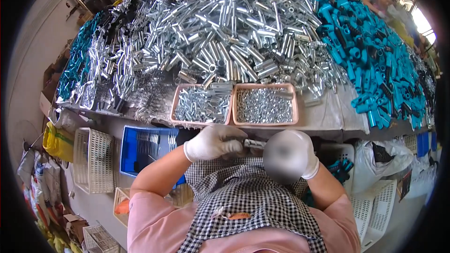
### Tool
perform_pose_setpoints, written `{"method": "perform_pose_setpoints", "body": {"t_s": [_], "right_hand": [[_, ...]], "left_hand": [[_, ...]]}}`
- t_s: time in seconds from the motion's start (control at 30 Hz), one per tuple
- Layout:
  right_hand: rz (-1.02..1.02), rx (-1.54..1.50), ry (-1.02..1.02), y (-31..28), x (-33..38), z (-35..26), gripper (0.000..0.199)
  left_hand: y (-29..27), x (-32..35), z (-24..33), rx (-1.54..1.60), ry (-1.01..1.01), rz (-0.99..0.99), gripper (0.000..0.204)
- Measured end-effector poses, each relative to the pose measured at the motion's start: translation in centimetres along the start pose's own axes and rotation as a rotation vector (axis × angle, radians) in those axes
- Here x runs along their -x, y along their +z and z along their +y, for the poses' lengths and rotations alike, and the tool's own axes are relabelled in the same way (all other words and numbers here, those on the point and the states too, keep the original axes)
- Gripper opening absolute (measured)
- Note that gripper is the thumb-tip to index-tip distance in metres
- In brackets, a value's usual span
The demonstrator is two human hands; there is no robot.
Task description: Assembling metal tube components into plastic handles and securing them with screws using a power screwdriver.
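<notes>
White gloves cover both my hands, held in front of my checked apron at the table's near edge. A short shiny metal tube lies between them. My left hand is closed, with thumb and fingers at the tube's left end; the glove's fingertips look dark. The tube's other end reaches my right hand, whose fingers are hidden behind a round blurred patch, so its grip does not show. Just beyond stand two pinkish trays: the left tray holds small metal pins or screws, the right tray tiny metal pieces.
A large heap of metal tubes covers the table, with teal plastic parts at the right and more at the far left. Below are a blue crate, a cream basket and a white sack. Other people work beyond.
</notes>
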State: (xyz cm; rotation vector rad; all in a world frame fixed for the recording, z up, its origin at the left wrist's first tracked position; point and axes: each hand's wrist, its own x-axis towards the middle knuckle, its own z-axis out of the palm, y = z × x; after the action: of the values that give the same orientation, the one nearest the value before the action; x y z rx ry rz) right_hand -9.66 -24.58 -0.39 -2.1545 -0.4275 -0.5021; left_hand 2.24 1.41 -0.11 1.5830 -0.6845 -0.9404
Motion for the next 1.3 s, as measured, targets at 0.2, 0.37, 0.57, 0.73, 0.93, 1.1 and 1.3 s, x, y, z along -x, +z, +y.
{"method": "perform_pose_setpoints", "body": {"t_s": [0.2, 0.37, 0.57, 0.73, 0.93, 1.1, 1.3], "right_hand": [[-0.061, 0.149, -0.109, 2.6, 0.4, -1.8, 0.04], [-0.105, 0.278, -0.013, 5.1, 0.5, -2.1, 0.049], [-0.308, 0.206, -0.063, 5.0, -0.6, -3.0, 0.054], [-0.653, -0.386, 0.571, 5.8, -1.4, -2.9, 0.075], [-0.689, -0.18, 0.503, 9.4, 0.2, -3.1, 0.039], [-0.529, -0.119, 0.646, 10.4, -0.9, -3.3, 0.031], [-0.536, -0.07, 0.607, 11.6, -1.6, -1.4, 0.032]], "left_hand": [[3.4, 1.6, 0.6, -0.541, 0.227, 0.03, 0.035], [4.6, 1.8, -0.3, -0.613, 0.445, 0.101, 0.03], [2.7, 2.8, -2.1, -0.622, 0.451, 0.062, 0.028], [1.8, 5.0, -5.8, -0.683, 0.571, 0.168, 0.039], [2.0, 7.1, -10.9, -0.716, 0.599, 0.328, 0.054], [-6.4, 10.3, -20.2, -0.21, -0.04, 1.211, 0.04], [-17.4, 16.0, -39.3, -0.389, -0.883, 1.296, 0.05]]}}
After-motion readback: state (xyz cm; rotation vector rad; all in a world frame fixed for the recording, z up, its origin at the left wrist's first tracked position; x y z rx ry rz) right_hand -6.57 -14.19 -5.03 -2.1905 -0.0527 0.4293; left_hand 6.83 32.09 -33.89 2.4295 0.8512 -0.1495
